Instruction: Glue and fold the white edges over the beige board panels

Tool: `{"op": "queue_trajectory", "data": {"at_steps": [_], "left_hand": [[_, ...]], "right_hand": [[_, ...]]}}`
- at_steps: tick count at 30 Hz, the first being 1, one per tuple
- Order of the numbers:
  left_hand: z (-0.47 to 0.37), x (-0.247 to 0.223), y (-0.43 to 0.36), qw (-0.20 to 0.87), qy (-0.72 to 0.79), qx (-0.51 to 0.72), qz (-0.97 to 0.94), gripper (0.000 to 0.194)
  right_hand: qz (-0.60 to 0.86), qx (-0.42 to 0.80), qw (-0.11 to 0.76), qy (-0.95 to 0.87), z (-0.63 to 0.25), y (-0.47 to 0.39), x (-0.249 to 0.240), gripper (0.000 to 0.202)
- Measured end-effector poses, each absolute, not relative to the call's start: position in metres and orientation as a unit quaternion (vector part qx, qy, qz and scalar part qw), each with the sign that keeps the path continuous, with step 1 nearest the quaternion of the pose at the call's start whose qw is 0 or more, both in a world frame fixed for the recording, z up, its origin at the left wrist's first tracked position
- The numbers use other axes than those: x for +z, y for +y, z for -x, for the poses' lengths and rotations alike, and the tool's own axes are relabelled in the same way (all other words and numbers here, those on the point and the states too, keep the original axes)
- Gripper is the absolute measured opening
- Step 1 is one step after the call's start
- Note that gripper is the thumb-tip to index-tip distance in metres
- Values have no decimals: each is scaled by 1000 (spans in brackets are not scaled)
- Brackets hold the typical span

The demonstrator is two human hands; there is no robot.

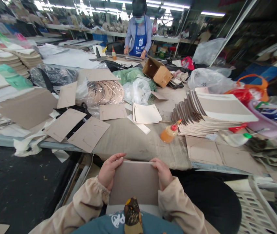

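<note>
A taupe panel [135,183] with a pale strip along its near edge lies in front of my body, below the table's front edge. My left hand [109,170] grips its left side near the far corner, thumb on top. My right hand [163,173] is closed round the opposite far corner. On the table ahead lie a small stack of cream pieces [147,113] and a glue bottle [169,133] with amber liquid and a red cap. A fanned stack of panels [226,107] rests to the right.
Loose taupe panels [89,133] and scissors [1,124] lie at the left. An open cardboard box [157,71], plastic bags [137,91] and an orange-handled basket [255,86] are farther back. A person in a blue apron [139,40] stands across the table. A white crate [253,204] is at lower right.
</note>
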State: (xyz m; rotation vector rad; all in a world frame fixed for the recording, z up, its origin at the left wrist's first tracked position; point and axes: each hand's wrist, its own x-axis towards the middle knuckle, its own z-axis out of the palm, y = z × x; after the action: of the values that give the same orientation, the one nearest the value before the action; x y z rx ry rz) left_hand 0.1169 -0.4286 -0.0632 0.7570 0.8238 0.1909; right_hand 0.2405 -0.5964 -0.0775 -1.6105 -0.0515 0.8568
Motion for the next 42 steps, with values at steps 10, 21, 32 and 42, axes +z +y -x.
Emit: {"op": "queue_trajectory", "data": {"at_steps": [10,21,32,42], "left_hand": [[-122,-62,-423,843,392,102,-354,48],[-160,-48,-403,851,355,123,-367,41],[-188,-77,-372,789,314,157,-504,49],[-195,-106,-337,356,222,231,-878,43]], "right_hand": [[687,356,632,-43,-247,-590,-70,17],[660,320,678,-39,-282,-570,-59,17],[765,68,633,-94,-303,-585,-87,43],[789,-115,601,-51,-335,-613,-111,87]]}}
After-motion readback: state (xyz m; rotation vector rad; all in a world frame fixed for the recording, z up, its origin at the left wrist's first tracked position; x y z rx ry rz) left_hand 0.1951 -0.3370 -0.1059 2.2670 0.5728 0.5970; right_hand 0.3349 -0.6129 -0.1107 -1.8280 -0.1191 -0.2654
